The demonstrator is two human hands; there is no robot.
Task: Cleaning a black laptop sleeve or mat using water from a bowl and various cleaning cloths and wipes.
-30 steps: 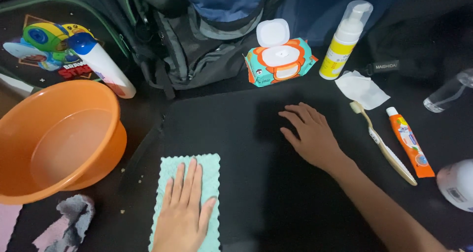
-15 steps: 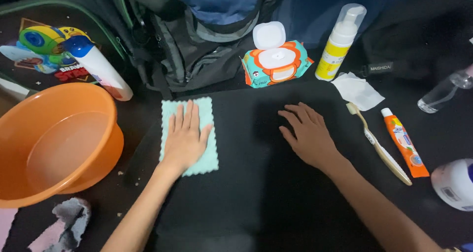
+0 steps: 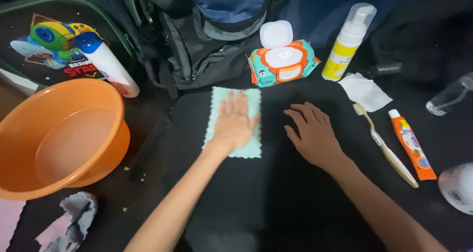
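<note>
My left hand (image 3: 233,122) lies flat, palm down, on a light green cloth (image 3: 249,148) spread on a black surface (image 3: 276,198). The cloth sits just below a grey backpack (image 3: 207,40). My right hand (image 3: 312,134) rests flat on the black surface to the right of the cloth, fingers spread, holding nothing. A pack of wet wipes (image 3: 282,60) with its white lid open stands just beyond both hands.
An orange basin (image 3: 64,139) sits at the left, a grey rag (image 3: 69,222) below it. A white tube with a blue cap (image 3: 106,62) lies beyond the basin. At the right are a pump bottle (image 3: 347,43), a tissue (image 3: 364,91), a toothbrush (image 3: 387,146) and a toothpaste tube (image 3: 413,143).
My left hand has slid the green cloth away from me and to the right, from the near edge up to the backpack. My right hand has stayed put.
</note>
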